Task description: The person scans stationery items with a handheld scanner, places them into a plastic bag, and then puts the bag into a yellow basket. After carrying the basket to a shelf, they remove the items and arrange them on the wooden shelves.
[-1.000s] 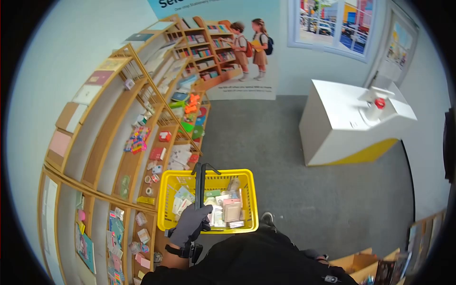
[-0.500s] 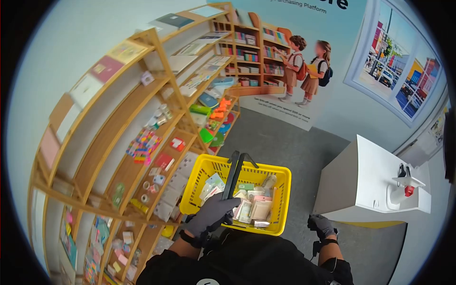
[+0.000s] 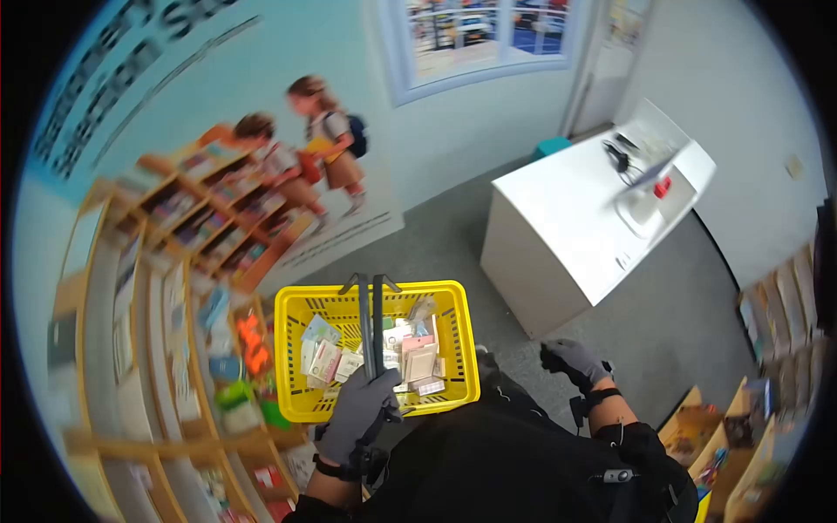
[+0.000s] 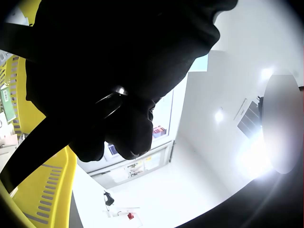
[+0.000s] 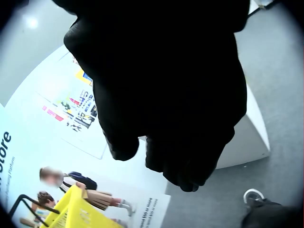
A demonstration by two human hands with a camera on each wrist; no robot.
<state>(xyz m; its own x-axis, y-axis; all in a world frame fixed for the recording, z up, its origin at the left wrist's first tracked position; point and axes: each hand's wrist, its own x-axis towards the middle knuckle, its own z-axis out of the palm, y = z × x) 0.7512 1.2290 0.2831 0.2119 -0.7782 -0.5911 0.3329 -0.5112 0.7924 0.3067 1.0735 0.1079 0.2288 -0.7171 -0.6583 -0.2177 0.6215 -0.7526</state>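
When hung from one hand alone, expect the yellow basket (image 3: 292, 366), at the lower centre of the head view, to tip or swing fairly easily. Likely cause: an off-centre pull or a quick turn, without a second hand on the rim. Likely result: a slide of the loose pile towards one wall, perhaps a packet over the edge.

Inside, at right, find a pale pink box (image 3: 420, 362) among other small packs, unevenly heaped; at left, a light-blue card pack (image 3: 321, 329) and a pink-and-white box (image 3: 325, 359). Cannot read the labels.

Around both black handles (image 3: 367, 327): the left hand (image 3: 357, 414), with curled fingers. Right of the basket and apart from it: the right hand (image 3: 575, 362), fingers loosely bent, nothing visible in its hold.

Farther out, at lower left: wooden shelves (image 3: 157, 443) with orange pieces (image 3: 251, 343) and green packs (image 3: 234, 397), blurred. At lower right: wooden compartments (image 3: 737, 410) with small mixed goods. At upper right, beyond the white counter (image 3: 558, 205): a teal object (image 3: 551, 146), perhaps a bin, contents hidden.
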